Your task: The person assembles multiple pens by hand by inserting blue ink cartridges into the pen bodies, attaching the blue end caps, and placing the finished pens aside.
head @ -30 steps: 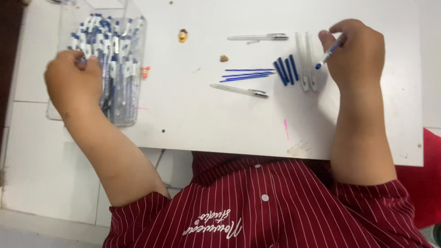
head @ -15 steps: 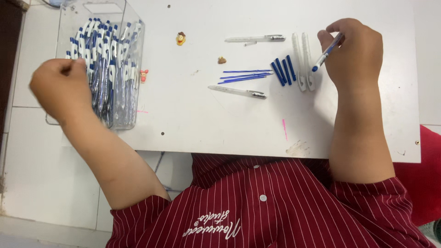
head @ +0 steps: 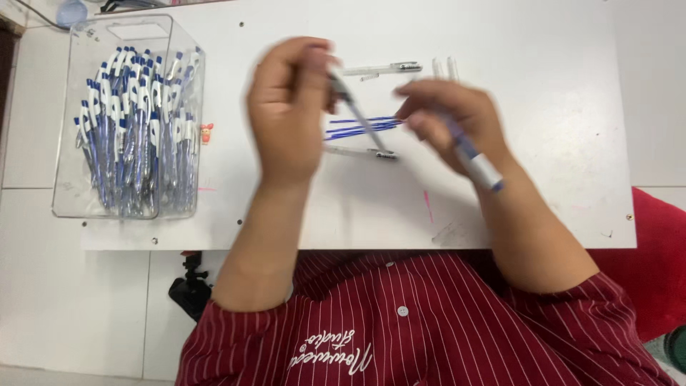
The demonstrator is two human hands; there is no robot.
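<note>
Over the middle of the white board point(head: 543, 143), both hands meet, blurred by motion. left hand point(head: 289, 114) is closed around a thin pen part point(head: 357, 114), a pale barrel or refill slanting down to the right from its fingertips; which of the two it is, cannot tell. right hand point(head: 457, 118) has its fingers curled around a pen body point(head: 475, 161), white end with a blue tip sticking out toward the wrist; the front end is hidden inside the fist. Just behind the hands on the board, a bundle of blue refills point(head: 364, 127) lies flat, partly covered by both hands. Touching distance below it, one clear pen barrel point(head: 361, 152) with a dark tip lies flat. Farther up, another clear pen barrel with a metal clip point(head: 382, 68) lies alone, and next to it two clear tubes point(head: 443, 68) are mostly hidden behind the right hand. Left side of the board: a clear plastic box point(head: 71, 193), open, packed with many assembled white-and-blue pens point(head: 132, 136) leaning upright, clips up; count not readable. Beside the box, a small orange figure point(head: 207, 133), too small to identify. Pink marks point(head: 427, 206) on the board near its front edge. Bottom of frame: dark red striped shirt point(head: 429, 322) with white script lettering, upside down, partly cut off. Red object at right edge point(head: 661, 271), cut off.
</note>
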